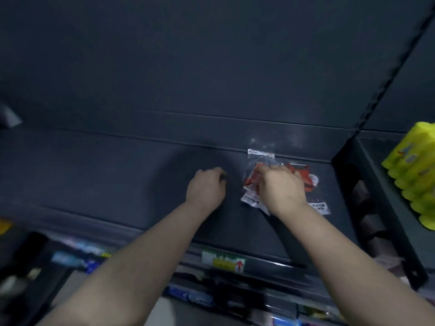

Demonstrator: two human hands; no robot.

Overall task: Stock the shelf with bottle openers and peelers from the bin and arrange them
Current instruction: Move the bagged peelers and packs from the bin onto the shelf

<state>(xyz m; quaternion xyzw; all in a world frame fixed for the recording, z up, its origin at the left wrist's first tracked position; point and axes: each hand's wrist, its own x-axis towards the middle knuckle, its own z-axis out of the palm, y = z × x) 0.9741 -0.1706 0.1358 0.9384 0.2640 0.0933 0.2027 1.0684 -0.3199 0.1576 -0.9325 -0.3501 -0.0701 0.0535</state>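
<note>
Below our wrists, a price label (223, 261) sits on the shelf (117, 172) edge. Our left hand (206, 188) rests on the shelf with fingers curled under (whether they hold anything, we cannot tell). Just right of it, our right hand (280, 187) grips the clear packets (306, 177) with red cards, lying flat beneath its palm.

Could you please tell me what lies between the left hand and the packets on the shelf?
Nothing: the head view shows only bare shelf between the left hand and the packets under the right hand.
</note>
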